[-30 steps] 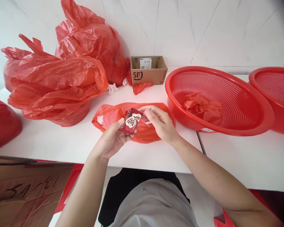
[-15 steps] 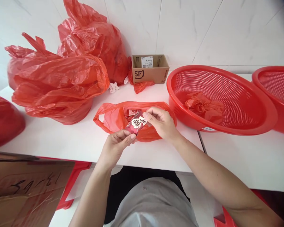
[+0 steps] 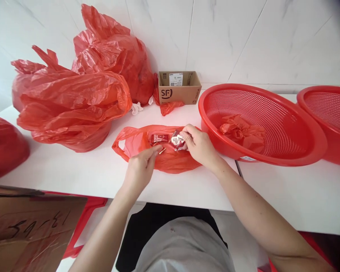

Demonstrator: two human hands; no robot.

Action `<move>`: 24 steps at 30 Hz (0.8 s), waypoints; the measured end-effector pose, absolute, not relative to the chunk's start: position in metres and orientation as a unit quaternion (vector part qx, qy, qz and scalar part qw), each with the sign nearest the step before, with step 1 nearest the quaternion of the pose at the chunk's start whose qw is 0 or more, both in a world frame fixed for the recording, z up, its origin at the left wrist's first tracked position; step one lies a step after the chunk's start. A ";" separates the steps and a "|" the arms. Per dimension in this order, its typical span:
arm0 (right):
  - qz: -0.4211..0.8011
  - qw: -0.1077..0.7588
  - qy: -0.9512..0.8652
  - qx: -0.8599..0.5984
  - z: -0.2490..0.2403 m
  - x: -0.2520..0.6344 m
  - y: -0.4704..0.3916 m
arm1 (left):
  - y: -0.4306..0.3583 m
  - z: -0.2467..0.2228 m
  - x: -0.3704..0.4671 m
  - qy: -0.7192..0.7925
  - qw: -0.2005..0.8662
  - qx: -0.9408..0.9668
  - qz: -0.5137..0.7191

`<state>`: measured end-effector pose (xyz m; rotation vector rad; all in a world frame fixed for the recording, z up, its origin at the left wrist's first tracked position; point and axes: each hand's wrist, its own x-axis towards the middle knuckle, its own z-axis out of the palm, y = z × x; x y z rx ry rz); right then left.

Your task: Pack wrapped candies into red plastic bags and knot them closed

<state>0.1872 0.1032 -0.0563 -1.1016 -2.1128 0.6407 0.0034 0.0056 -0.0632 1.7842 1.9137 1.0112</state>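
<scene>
A red plastic bag lies spread open on the white table, with small red wrapped packets showing inside. Over its right part, my right hand is closed on a small dark-red printed packet with pale lettering. My left hand is at the bag's near edge, thumb and index finger pinched together. A narrow gold-coloured piece shows beside its fingertips; whether it is held or lies in the bag, I cannot tell.
To the right stand a red perforated basket with a crumpled red bag inside, and a second basket. Full red bags and an open cardboard box are at the back. A large carton is lower left.
My hands have drawn apart. The printed packet, held between both before, has moved right with my right hand alone, and more of the bag's contents show.
</scene>
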 end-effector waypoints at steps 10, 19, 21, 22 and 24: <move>0.157 0.195 -0.818 -0.517 -0.063 0.186 0.107 | 0.074 -0.071 -0.014 0.656 0.077 0.716 0.225; 0.218 0.250 -0.826 -0.455 -0.071 0.183 0.107 | 0.066 -0.052 -0.004 0.642 0.082 0.736 0.197; 0.246 0.276 -0.818 -0.440 -0.070 0.182 0.106 | 0.076 -0.033 -0.010 0.646 0.067 0.732 0.207; 0.273 0.291 -0.811 -0.428 -0.068 0.182 0.106 | 0.087 -0.025 -0.015 0.656 0.052 0.722 0.213; 0.342 0.316 -0.789 -0.401 -0.065 0.181 0.104 | 0.117 -0.014 -0.032 0.691 0.013 0.689 0.219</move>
